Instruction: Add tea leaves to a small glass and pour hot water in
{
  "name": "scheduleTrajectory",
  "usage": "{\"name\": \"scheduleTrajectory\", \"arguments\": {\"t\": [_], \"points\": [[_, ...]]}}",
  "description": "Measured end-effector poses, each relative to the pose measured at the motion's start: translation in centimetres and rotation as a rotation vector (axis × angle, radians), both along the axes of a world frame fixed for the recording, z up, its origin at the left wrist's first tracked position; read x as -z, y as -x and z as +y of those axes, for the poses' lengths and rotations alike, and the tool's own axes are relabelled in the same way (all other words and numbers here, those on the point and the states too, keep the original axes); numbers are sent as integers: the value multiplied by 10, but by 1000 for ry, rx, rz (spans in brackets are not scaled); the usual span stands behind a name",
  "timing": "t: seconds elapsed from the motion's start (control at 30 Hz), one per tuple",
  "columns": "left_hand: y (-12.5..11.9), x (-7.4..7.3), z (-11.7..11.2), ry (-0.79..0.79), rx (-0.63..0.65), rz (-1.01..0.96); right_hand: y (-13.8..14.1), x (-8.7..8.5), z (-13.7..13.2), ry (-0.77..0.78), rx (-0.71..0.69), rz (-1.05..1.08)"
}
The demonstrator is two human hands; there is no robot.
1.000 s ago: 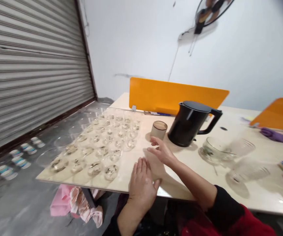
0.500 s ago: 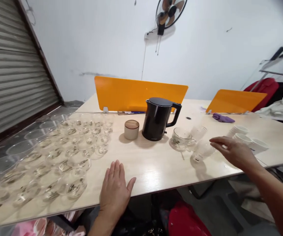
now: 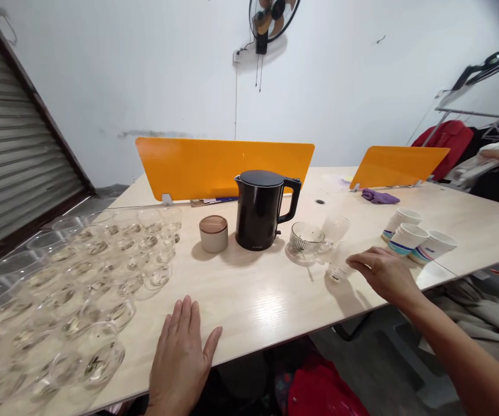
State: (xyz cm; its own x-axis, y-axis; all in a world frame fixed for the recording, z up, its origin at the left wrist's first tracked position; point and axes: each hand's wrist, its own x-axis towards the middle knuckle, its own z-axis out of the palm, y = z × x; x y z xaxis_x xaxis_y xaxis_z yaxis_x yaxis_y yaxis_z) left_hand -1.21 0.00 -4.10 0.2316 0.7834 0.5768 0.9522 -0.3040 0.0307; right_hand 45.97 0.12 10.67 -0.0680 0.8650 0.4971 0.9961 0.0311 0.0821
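A long pale table (image 3: 253, 300) fills the room ahead, with two orange dividers (image 3: 225, 164) standing along its far side. Left of the middle, a crowd of small clear glass cups (image 3: 102, 277) covers the near left end, too many and too overlapped to count. One black kettle (image 3: 260, 209) stands at the centre, with one round lidded canister (image 3: 213, 233) just to its left and one ribbed glass bowl (image 3: 306, 238) just to its right. Three paper cup stacks (image 3: 414, 240) lie tipped at the right. The left hand (image 3: 182, 358) rests flat on the near edge, fingers spread, holding nothing. The right hand (image 3: 383, 271) is open, fingertips at a clear tumbler (image 3: 338, 267) lying on its side just right of the bowl; a second tumbler (image 3: 335, 228) lies behind it. I'd worry that a nudge sends the tumbler rolling off the near edge, or knocking against the bowl.
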Motion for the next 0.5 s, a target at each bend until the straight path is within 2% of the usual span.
{"name": "scheduleTrajectory", "arguments": {"t": [0.13, 0.27, 0.4, 0.5], "points": [[1, 2, 0, 7, 7, -34, -5, 0, -2, -50, 52, 35], [1, 1, 0, 2, 13, -21, -2, -6, -6, -67, -4, 62], [0, 0, 0, -10, 14, -6, 3, -19, -10, -125, -72, 25], [0, 0, 0, -6, 20, -25, 8, -35, -20, -207, -89, -11]]}}
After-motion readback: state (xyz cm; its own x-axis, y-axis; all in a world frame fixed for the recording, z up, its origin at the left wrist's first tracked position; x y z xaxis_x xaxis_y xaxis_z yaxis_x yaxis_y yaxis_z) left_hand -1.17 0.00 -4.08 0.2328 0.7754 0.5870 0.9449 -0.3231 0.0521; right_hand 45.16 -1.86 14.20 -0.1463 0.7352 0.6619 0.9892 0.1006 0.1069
